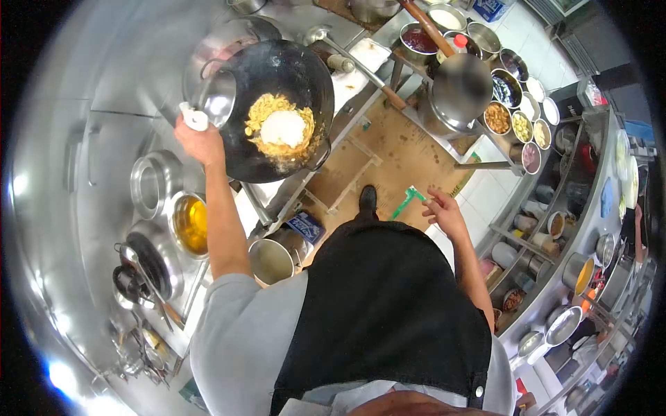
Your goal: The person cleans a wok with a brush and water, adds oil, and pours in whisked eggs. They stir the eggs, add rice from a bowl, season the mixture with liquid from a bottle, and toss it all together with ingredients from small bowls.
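Note:
My left hand point(200, 142) is closed at the edge of a shiny metal bowl point(220, 100), which is tilted over the left side of a black wok point(243, 149). A small white piece that looks like cloth point(193, 118) shows at its fingers. Inside the wok, a white mound that looks like rice point(283, 129) lies on yellow scrambled egg point(263, 107). My right hand point(445, 213) hangs out over the floor, fingers apart and holding nothing.
A ladle point(361, 66) lies across the stove edge beyond the wok. Bowls of ingredients point(498, 116) and a metal pot point(444, 114) crowd the bench at right. Yellow oil point(196, 220) fills a pan at left; a tall pot point(272, 262) stands beside me.

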`<state>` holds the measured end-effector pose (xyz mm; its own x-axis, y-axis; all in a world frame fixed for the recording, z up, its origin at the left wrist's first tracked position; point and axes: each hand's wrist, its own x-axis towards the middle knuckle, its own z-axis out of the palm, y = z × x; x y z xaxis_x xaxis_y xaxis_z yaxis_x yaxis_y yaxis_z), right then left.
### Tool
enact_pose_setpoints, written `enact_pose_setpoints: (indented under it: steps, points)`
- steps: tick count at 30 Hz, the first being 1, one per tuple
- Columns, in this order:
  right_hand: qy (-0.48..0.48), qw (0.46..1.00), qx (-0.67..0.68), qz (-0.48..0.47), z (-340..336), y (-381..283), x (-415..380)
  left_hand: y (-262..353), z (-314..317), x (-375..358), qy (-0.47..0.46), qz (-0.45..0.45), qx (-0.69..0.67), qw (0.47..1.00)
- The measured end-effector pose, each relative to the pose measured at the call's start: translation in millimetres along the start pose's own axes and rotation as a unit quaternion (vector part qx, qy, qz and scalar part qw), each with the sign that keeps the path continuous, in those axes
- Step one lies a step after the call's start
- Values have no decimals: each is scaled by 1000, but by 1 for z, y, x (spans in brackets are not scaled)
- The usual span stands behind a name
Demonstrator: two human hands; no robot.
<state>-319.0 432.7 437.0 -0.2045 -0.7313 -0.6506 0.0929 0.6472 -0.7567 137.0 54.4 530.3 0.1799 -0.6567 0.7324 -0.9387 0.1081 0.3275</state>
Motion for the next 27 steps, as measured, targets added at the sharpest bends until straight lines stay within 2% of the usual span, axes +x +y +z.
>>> enact_pose_setpoints:
  steps: [2, 3, 5, 6, 7, 9, 10, 11, 13, 15, 16, 17, 18, 19, 20, 21, 22, 23, 24, 27]
  points:
    - [15, 1000, -2, -3, -4, 7, -11, 11, -7, 14, -6, -150, -156, 976]
    - [26, 1000, -1, -2, -8, 12, -16, 70, -36, 12, -36, -238, -307, 921]
    - [21, 996, -51, -75, -15, 13, -23, 96, -25, -15, -107, -218, -460, 854]
    - [24, 989, -84, -115, -17, 6, -29, 135, -35, -35, -147, -252, -464, 837]
    - [38, 983, -66, -165, -17, -10, -46, 169, -44, -62, -207, -282, -510, 786]
    - [71, 965, 13, -250, -24, -24, -73, 230, -60, -132, -340, -269, -557, 709]
    - [76, 958, 83, -263, -32, -27, -94, 266, -80, -173, -410, -265, -553, 675]
    - [152, 958, 83, -226, -43, -33, -125, 300, -105, -214, -487, -253, -544, 635]
    - [371, 860, -22, -349, -78, 30, -133, 364, -165, -291, -602, -161, -544, 562]
    - [399, 877, -64, -259, -136, 106, -202, 399, -198, -355, -683, -122, -515, 503]
    - [412, 887, -26, -205, -154, 142, -246, 405, -205, -384, -725, -80, -502, 464]
    - [454, 868, 12, -199, -162, 183, -277, 405, -199, -412, -759, -4, -464, 456]
    - [520, 827, -50, -206, -176, 263, -290, 405, -192, -439, -783, 73, -426, 448]
    - [530, 841, 39, -102, -171, 276, -345, 401, -180, -463, -794, 149, -385, 446]
    - [527, 840, 130, 1, -162, 287, -406, 393, -168, -487, -753, 270, -345, 491]
    - [559, 802, 209, 9, -158, 334, -439, 381, -152, -513, -694, 385, -303, 528]
    - [611, 744, 269, 40, -146, 360, -478, 367, -139, -530, -675, 431, -261, 539]
    - [647, 675, 349, 56, -137, 389, -508, 352, -130, -542, -685, 439, -220, 539]
    - [675, 565, 475, 13, -125, 398, -533, 335, -117, -552, -694, 446, -178, 537]
    - [740, 418, 525, 35, -81, 495, -581, 297, -87, -563, -733, 431, -100, 516]
